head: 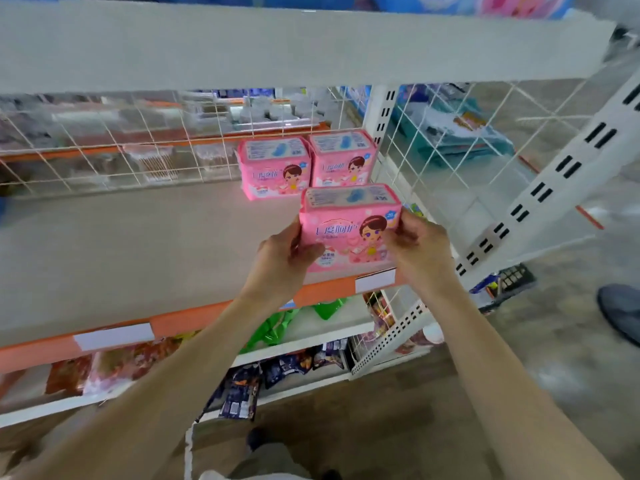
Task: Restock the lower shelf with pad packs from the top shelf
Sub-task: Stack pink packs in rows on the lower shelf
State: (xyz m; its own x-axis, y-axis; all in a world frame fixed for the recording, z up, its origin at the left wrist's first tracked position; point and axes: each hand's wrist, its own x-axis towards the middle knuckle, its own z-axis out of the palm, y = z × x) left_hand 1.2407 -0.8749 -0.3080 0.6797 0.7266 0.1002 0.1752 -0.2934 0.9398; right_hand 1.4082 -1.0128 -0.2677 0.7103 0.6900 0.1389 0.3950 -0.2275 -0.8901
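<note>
Both our bare forearms reach forward and upward, wrists near each other. Our left grip (280, 258) and right grip (420, 247) curl around opposite sides of one pad pack (349, 233), thumbs across its front.

glossy pink plastic-film pad pack (348, 230) in the grip, matt painted metal shelf (138, 244) beneath it, white wire mesh back panel (138, 147) behind

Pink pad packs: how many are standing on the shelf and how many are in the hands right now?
Standing packs at the back of the shelf: 2
Held pack, gripped by left hand and right hand: 1
Total: 3
</note>
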